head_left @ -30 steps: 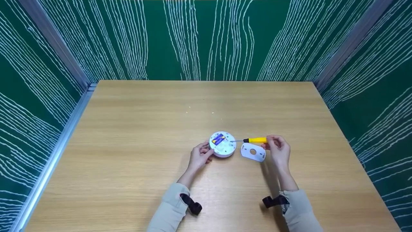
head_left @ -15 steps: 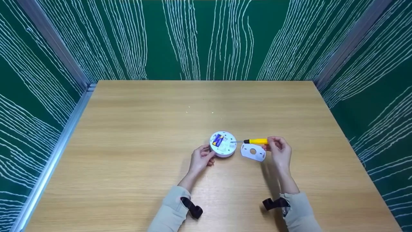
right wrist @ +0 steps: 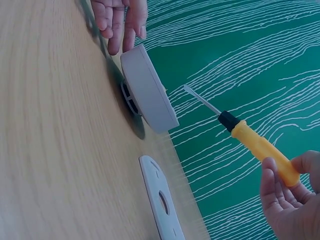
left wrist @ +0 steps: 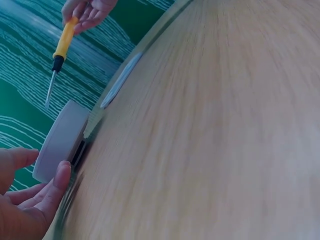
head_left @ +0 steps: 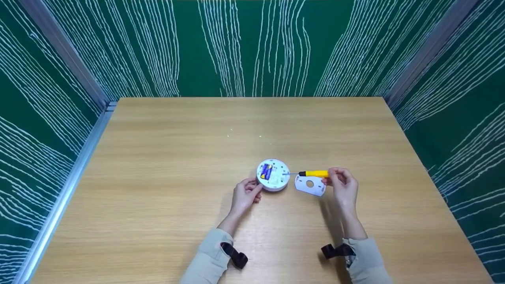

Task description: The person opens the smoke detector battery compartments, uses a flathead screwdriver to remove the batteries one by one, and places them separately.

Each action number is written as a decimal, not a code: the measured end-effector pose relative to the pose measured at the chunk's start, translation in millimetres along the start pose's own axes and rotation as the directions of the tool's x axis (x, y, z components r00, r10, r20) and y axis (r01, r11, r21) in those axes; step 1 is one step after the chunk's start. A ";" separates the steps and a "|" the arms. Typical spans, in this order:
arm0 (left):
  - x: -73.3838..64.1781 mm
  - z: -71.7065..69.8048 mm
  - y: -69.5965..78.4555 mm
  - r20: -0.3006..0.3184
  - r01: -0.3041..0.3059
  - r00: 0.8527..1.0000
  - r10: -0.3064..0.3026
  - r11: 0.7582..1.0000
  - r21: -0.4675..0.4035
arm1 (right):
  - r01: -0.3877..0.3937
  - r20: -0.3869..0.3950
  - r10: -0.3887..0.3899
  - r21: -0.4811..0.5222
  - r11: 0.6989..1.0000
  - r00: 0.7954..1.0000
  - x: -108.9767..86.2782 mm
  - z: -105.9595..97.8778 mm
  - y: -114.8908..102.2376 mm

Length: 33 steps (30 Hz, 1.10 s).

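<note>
A round white smoke detector (head_left: pixel 273 179) shows its back face, with purple-and-yellow batteries (head_left: pixel 266 172) in it. My left hand (head_left: pixel 244 195) grips its lower left rim between thumb and fingers. In the left wrist view, the detector (left wrist: pixel 62 142) stands on its side relative to the frame, with fingers around its lower end. My right hand (head_left: pixel 344 189) holds a yellow-handled screwdriver (head_left: pixel 316 173) by the handle end. Its metal shaft overlaps the detector's face in the head view. From the right wrist view, the screwdriver (right wrist: pixel 260 147) has its tip a little apart from the detector (right wrist: pixel 145 90).
A flat white mounting plate (head_left: pixel 315 187) with a round hole lies on the wooden table (head_left: pixel 158 177), right of the detector and below the screwdriver. Small white specks (head_left: pixel 231 129) lie farther back. Green walls with white wavy lines (head_left: pixel 252 47) surround the table.
The detector has turned slightly counterclockwise in my left hand, so its batteries slant more steeply. My right hand has shifted a little right and toward me with the screwdriver.
</note>
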State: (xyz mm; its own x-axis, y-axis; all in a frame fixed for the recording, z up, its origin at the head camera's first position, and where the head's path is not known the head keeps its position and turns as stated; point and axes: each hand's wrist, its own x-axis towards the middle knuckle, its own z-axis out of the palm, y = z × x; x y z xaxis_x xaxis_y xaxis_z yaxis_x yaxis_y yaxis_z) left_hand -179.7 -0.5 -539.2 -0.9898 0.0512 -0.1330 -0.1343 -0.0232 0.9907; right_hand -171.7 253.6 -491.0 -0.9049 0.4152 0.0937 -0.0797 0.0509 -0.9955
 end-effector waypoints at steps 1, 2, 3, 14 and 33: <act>0.7 -0.9 0.6 -0.007 -0.003 1.000 0.003 1.000 0.016 | 0.001 -0.001 -0.001 0.019 1.000 1.000 -0.4 -0.1 -0.5; 1.7 -1.7 1.0 -0.016 -0.005 1.000 0.006 0.999 0.033 | 0.000 -0.002 0.000 0.039 0.999 1.000 -0.9 -0.2 -1.0; 2.7 -2.6 1.4 -0.024 -0.006 1.000 0.007 0.999 0.048 | 0.000 -0.003 0.000 0.057 0.998 1.000 -1.4 -0.3 -1.6; 22.9 -10.1 8.1 -0.044 -0.015 0.999 0.021 0.991 0.132 | -0.019 -0.016 0.020 0.070 0.997 1.000 -9.6 -0.9 -4.2; 116.7 -4.5 -48.4 0.011 -0.127 0.992 0.130 0.949 0.289 | 0.015 -0.001 -0.015 0.149 0.989 1.000 -13.5 -1.8 8.0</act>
State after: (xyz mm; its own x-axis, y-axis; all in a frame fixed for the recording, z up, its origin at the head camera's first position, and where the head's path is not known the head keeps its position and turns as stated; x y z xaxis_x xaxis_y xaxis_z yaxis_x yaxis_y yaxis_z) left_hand -289.0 2.1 -602.9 -0.9983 0.0587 -0.0032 0.0122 0.2599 0.9656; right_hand -159.4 250.1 -500.2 -0.9033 0.4152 0.1084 -0.1544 -0.0788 -0.9849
